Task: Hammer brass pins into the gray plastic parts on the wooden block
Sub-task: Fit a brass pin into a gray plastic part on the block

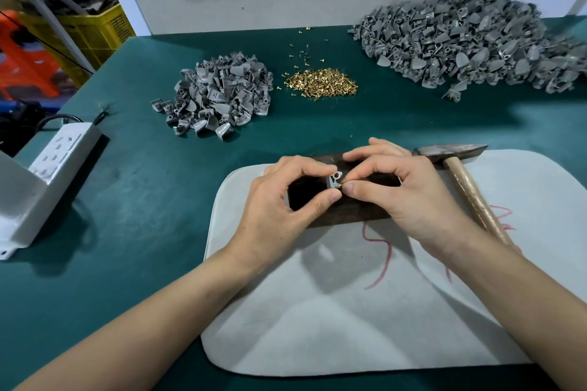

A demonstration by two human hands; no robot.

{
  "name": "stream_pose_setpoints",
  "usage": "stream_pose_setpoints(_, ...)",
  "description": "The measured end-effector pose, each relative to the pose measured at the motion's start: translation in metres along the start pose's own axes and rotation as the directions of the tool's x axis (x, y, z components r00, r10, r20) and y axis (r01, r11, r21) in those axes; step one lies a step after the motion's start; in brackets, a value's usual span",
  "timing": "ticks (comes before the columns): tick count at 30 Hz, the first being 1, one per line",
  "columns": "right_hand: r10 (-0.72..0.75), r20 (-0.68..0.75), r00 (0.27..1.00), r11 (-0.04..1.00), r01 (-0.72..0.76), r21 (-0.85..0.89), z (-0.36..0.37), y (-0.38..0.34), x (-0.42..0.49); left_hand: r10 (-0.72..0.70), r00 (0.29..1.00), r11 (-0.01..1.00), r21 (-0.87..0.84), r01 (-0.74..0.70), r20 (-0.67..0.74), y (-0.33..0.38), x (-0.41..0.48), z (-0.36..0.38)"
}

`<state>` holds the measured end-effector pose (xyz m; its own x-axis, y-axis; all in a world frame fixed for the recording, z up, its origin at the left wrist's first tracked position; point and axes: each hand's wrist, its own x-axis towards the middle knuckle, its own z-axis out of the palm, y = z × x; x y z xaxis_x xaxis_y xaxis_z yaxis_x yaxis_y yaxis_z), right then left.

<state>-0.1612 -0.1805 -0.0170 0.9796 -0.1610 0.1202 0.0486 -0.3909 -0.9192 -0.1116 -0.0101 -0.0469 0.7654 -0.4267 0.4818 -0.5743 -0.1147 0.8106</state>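
Gray plastic parts [460, 41] heaped far right, smaller heap [219, 95] left of loose brass pins [320, 84]. Yellow crate [95, 28] far left, holding blurred dark pieces. Wooden block [349, 213] near centre, hammer [463, 181] lying just right. Left hand [279, 209] pinching one gray part [335, 179] on block; right hand [403, 197] pinching single pin [340, 188] against it.
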Motion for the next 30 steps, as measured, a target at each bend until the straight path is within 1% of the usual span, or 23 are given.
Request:
stream_pose_setpoints(4,0.014,-0.011,1.0,0.999,-0.014,0.042,0.0,-0.0002,-0.0002,-0.016,1.0,1.0,-0.001,0.016,0.001,-0.0009,0.0,0.0007)
stream_pose_setpoints(16,-0.006,-0.001,1.0,0.999,0.006,-0.041,0.0003,0.0001,-0.0008,-0.01,1.0,1.0,0.016,0.01,-0.003,0.0029,0.0006,0.0003)
stream_pose_setpoints(30,0.0,0.0,1.0,1.0,0.0,-0.023,0.0011,-0.0001,-0.0004,-0.021,1.0,1.0,0.022,0.021,-0.002,0.0026,-0.0002,-0.0001)
